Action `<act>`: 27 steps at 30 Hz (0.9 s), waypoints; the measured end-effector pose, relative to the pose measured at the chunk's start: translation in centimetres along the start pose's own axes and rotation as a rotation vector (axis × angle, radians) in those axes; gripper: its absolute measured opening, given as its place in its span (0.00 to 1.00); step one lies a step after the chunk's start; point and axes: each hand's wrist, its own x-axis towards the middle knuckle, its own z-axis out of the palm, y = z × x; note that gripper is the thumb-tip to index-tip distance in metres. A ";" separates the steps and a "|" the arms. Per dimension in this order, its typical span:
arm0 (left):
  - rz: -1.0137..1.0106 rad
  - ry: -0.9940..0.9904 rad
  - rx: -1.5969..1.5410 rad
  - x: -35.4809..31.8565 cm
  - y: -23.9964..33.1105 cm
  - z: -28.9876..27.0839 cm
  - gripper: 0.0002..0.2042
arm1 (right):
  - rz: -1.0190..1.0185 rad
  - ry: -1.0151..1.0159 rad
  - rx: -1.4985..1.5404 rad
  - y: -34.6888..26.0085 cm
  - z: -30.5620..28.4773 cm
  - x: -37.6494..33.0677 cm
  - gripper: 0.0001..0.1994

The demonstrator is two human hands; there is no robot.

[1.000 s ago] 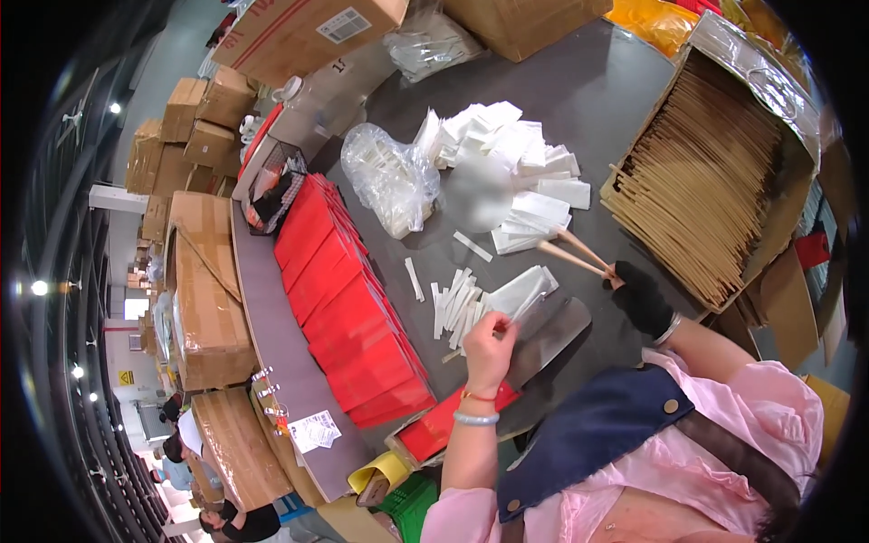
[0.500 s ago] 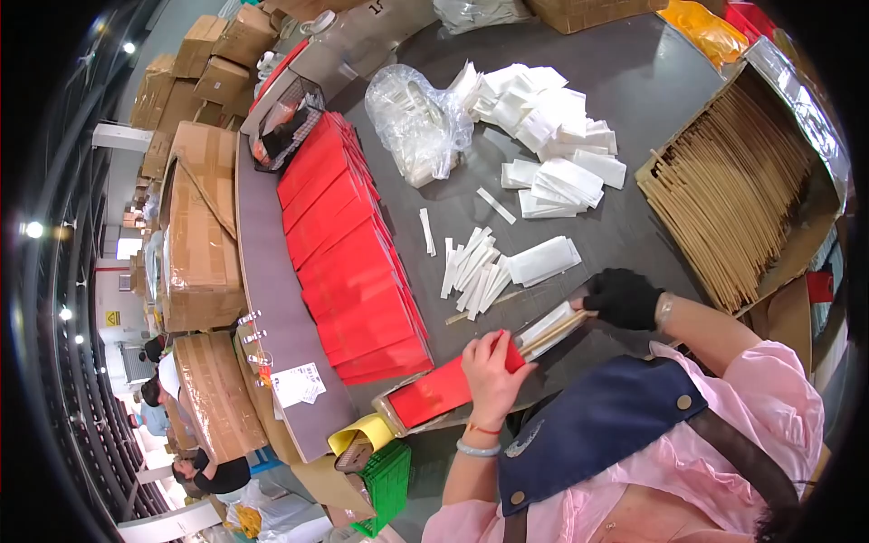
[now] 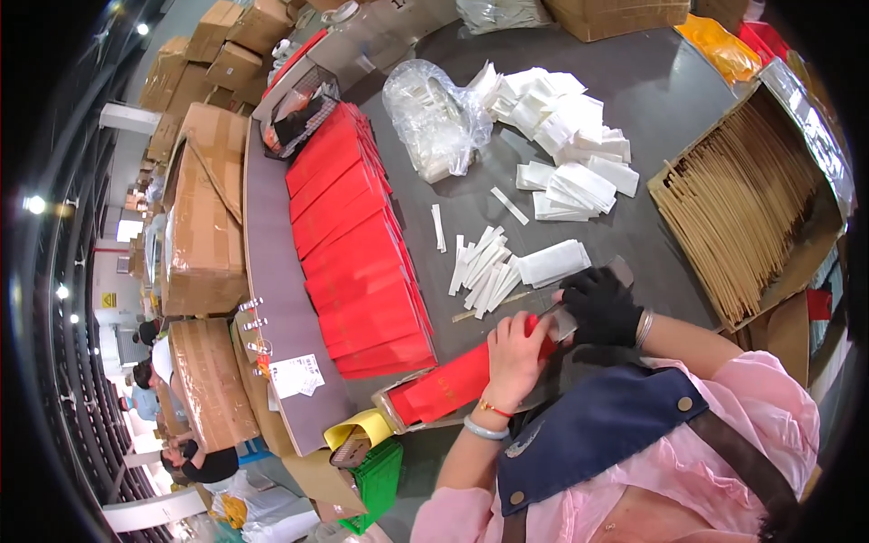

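Observation:
My left hand (image 3: 516, 357), bare with a bracelet at the wrist, is closed over the upper end of a long red paper sleeve (image 3: 439, 391). The sleeve lies slantwise in a narrow cardboard tray (image 3: 391, 412) along the table's near edge. At the sleeve's mouth, my right hand (image 3: 602, 306) in a black fingerless glove is closed. A pale, partly see-through end (image 3: 564, 325) shows between the hands; the glove hides what the right fingers hold. Beyond lie loose narrow white strips (image 3: 491, 274) and a stack of white packets (image 3: 554, 262).
Red sleeves (image 3: 348, 244) lie overlapped at the left. White packets (image 3: 566, 113) and a clear plastic bag (image 3: 434, 118) sit at the back. On the right stands a carton of wooden sticks (image 3: 738, 204). A yellow piece (image 3: 358, 430) and green basket (image 3: 376, 484) are near the left front.
The sticks and white packet that stuck out of the red sleeve have gone almost wholly out of sight into it. My right hand has moved closer to the left, up against the sleeve's mouth.

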 end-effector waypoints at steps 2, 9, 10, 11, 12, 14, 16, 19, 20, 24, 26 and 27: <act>0.081 -0.179 0.028 0.7 0.2 -1.4 0.18 | -0.031 -0.109 -0.068 0.1 -1.1 -0.1 0.30; 0.065 -0.004 0.037 2.0 -6.6 -9.8 0.11 | 0.178 -0.005 -0.060 0.8 -6.6 -0.7 0.27; 0.028 0.141 0.219 1.3 -7.7 -9.5 0.13 | 0.244 0.011 -0.055 0.7 -6.8 -0.6 0.28; -0.061 0.215 0.427 -0.1 -8.4 -8.2 0.16 | 0.242 0.012 -0.054 0.3 -6.9 -0.6 0.28; -0.166 0.245 0.231 -1.0 -8.2 -6.2 0.19 | 0.197 -0.014 -0.095 0.1 -6.6 -0.6 0.28; -0.333 0.266 0.073 -3.2 -5.8 -1.5 0.30 | 0.151 -0.047 -0.128 -0.5 -6.1 -0.8 0.28; -0.532 0.174 0.072 -4.1 -2.7 1.0 0.39 | 0.173 -0.102 -0.104 -1.0 -5.8 -0.7 0.31; -0.615 0.201 -0.068 -4.3 -3.1 2.2 0.42 | 0.126 -0.143 -0.146 -1.3 -5.5 -0.3 0.31; -0.610 0.221 -0.145 -4.3 -3.4 2.2 0.44 | 0.123 -0.148 -0.146 -1.2 -5.4 -0.2 0.31; -0.594 0.219 -0.141 -4.6 -3.6 2.4 0.44 | 0.070 -0.262 -0.131 -1.1 -4.2 0.3 0.32; -0.609 0.202 -0.176 -4.3 -3.2 2.2 0.44 | 0.039 -0.336 -0.081 -1.3 -1.9 0.6 0.33; -0.596 0.196 -0.183 -4.0 -2.8 2.1 0.44 | 0.028 -0.364 -0.078 -1.8 -0.3 0.9 0.34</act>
